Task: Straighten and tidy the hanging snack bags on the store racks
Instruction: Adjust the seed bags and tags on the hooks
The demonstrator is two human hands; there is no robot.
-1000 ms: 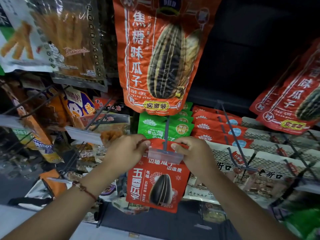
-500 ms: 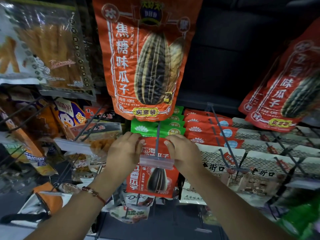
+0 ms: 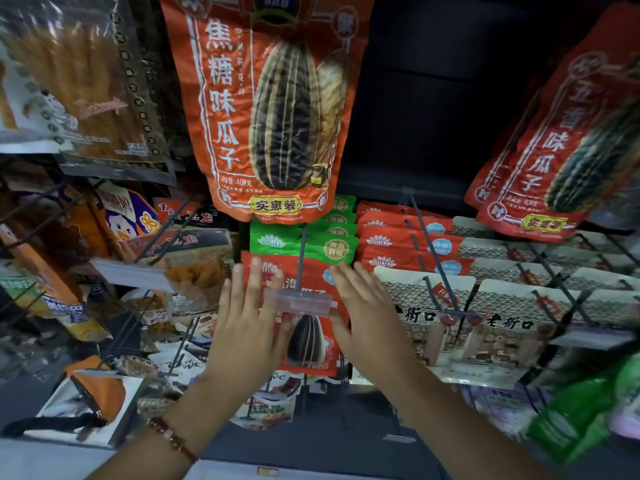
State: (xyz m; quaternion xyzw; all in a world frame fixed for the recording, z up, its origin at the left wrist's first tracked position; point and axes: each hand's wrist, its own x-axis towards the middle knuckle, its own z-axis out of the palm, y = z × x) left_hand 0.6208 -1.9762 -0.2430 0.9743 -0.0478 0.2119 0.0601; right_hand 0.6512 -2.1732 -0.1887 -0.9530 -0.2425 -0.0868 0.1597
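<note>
A small red sunflower-seed bag hangs at the front of a metal peg, behind the peg's clear price tag holder. My left hand lies flat against the bag's left side with its fingers spread. On the bag's right edge rests my right hand, also flat and open. Neither hand grips the bag. Green bags hang behind it on the same peg. A large orange seed bag hangs just above.
Red bags and white patterned bags fill pegs to the right, each peg jutting forward. More large red bags hang at upper right. Clear and orange snack bags crowd wire racks on the left. A green pack blurs at lower right.
Both hands let go of the red bag's top corners and opened flat against its sides. The bag now hangs further back on the peg, behind the tag holder.
</note>
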